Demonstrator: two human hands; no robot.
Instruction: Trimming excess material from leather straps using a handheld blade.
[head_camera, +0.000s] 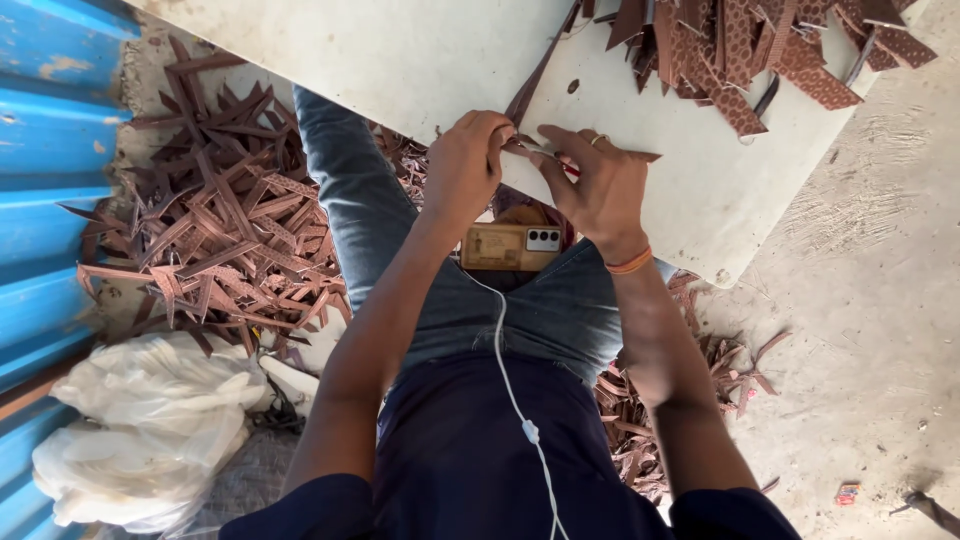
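Fingers of both hands pinch one brown strip (535, 150) — left hand (462, 165), right hand (600, 185) — lying crosswise between them.

The desk (690, 190) is off-white. The strips (760, 50) piled on it are reddish brown with a pale dotted pattern; the scraps (220, 230) on the floor are the same brown. The corrugated wall (40, 200) is bright blue, the jeans (550, 310) faded blue, the wristband (630, 263) orange, the cable (510, 385) white.
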